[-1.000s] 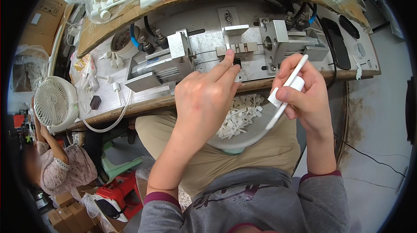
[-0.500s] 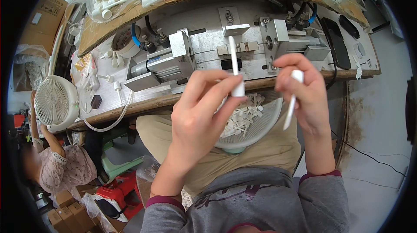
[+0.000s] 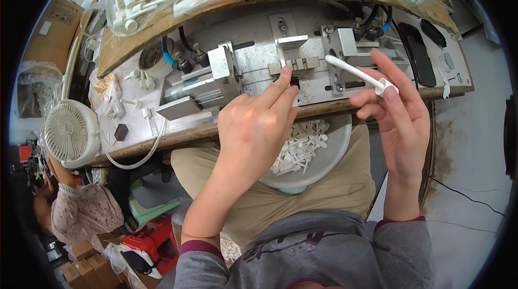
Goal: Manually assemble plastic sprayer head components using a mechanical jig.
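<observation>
My left hand (image 3: pixel 256 130) is at the metal fixture with its index finger stretched out. That fingertip rests at the small grooved block (image 3: pixel 306 63), on a white plastic stick (image 3: pixel 281 56) lying there, whose lower part the hand hides. Its other fingers are partly bent, with no held thing visible. To the right, my right hand (image 3: pixel 402 111) is raised in front of the fixture. Between thumb and fingers it pinches a second white plastic stick with a cup-shaped end (image 3: pixel 356 71), tilted with its rounded tip up and to the left.
Metal slide units (image 3: pixel 200 92) flank the block. On my lap a basket (image 3: pixel 337 151) holds several white pieces. A cardboard shelf (image 3: pixel 237 6) with more pieces overhangs the back. A fan (image 3: pixel 72 132) stands left, a phone (image 3: pixel 418 54) lies right. Another person (image 3: pixel 89 208) is at far left.
My left hand has moved forward and set its white stick into the fixture. My right hand has turned its stick from tip-down to tip-up and shifted slightly right.
</observation>
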A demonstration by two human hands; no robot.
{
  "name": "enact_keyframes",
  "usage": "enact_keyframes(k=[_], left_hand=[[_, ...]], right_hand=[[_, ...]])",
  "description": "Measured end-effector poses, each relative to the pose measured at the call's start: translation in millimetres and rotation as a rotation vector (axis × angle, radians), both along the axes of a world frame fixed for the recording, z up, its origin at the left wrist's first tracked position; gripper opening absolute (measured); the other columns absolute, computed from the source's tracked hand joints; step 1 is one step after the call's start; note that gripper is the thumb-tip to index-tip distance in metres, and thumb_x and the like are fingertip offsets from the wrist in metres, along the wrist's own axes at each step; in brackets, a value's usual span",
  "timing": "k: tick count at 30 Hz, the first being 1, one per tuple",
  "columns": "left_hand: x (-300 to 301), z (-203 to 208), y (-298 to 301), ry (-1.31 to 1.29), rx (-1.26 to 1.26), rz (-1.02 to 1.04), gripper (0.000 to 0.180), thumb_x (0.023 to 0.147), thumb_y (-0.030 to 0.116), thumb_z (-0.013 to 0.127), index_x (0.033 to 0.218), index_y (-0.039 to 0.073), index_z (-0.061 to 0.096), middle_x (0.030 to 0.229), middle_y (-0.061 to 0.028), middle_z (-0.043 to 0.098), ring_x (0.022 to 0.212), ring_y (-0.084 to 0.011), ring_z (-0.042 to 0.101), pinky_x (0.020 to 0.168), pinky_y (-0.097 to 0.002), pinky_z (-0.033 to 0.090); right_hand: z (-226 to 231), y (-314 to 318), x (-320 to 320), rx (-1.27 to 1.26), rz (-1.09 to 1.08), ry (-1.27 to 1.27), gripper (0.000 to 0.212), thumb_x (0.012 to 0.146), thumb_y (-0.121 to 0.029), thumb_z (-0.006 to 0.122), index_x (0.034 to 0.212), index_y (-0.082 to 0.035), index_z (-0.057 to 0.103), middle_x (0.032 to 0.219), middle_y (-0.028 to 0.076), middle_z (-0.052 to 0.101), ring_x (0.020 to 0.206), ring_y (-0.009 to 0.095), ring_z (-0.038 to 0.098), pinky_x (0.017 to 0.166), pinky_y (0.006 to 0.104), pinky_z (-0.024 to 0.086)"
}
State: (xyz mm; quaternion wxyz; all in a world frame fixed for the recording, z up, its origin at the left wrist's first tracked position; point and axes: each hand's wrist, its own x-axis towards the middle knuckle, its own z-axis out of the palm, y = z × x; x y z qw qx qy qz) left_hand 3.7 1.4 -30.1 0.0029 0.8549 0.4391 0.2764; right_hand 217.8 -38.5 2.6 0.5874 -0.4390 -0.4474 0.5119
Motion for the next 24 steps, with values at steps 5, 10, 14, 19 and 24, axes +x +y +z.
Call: enact_keyframes(k=[5, 10, 14, 19, 24], left_hand=[[-1.1, 40.2, 24.6, -0.203, -0.141, -0.103, 0.035, 0.074, 0.023, 0.086, 0.103, 0.006, 0.075, 0.088, -0.0064, 0.073, 0.062, -0.0134, 0.066, 0.058, -0.0265, 0.051], [21.7, 80.7, 98.6, -0.310, 0.364, -0.198, 0.028, 0.079, 0.021, 0.079, 0.100, 0.002, 0.072, 0.091, -0.0131, 0.069, 0.082, -0.0259, 0.068, 0.071, -0.0353, 0.053], [41.5, 90.7, 133.9, -0.159, 0.105, -0.176, 0.031, 0.085, 0.016, 0.073, 0.108, -0.005, 0.070, 0.104, -0.0216, 0.069, 0.094, -0.0343, 0.067, 0.085, -0.0404, 0.053], [38.9, 102.9, 103.9, -0.239, -0.039, -0.184, 0.023, 0.083, 0.010, 0.074, 0.100, -0.005, 0.071, 0.097, -0.0199, 0.070, 0.086, -0.0331, 0.068, 0.081, -0.0381, 0.053], [16.2, 85.6, 80.2, -0.367, 0.082, -0.216, 0.023, 0.078, 0.010, 0.080, 0.100, 0.003, 0.075, 0.091, -0.0082, 0.071, 0.081, -0.0186, 0.066, 0.075, -0.0286, 0.052]], right_hand=[[-6.8, -3.4, 6.4, 0.123, -0.131, -0.214, 0.032, 0.099, -0.003, 0.056, 0.129, 0.008, 0.059, 0.126, 0.021, 0.064, 0.088, 0.021, 0.072, 0.072, 0.0267, 0.058], [-15.2, 2.7, -16.0, 0.523, -0.285, -0.713, 0.037, 0.095, 0.008, 0.052, 0.132, 0.006, 0.058, 0.124, 0.023, 0.064, 0.094, 0.021, 0.071, 0.077, 0.0265, 0.058], [-47.6, 16.7, -33.3, 0.886, -0.293, -1.224, 0.050, 0.075, 0.005, 0.066, 0.125, 0.008, 0.063, 0.125, 0.025, 0.064, 0.089, 0.025, 0.071, 0.076, 0.0309, 0.058], [-67.4, 15.4, -55.6, 0.867, -0.168, -1.316, 0.054, 0.069, 0.001, 0.062, 0.121, 0.013, 0.062, 0.129, 0.029, 0.060, 0.081, 0.023, 0.069, 0.074, 0.0306, 0.058], [-73.4, 20.0, -56.1, 0.894, -0.079, -1.169, 0.049, 0.067, 0.002, 0.062, 0.115, 0.013, 0.064, 0.132, 0.028, 0.059, 0.082, 0.024, 0.069, 0.073, 0.0303, 0.058]])
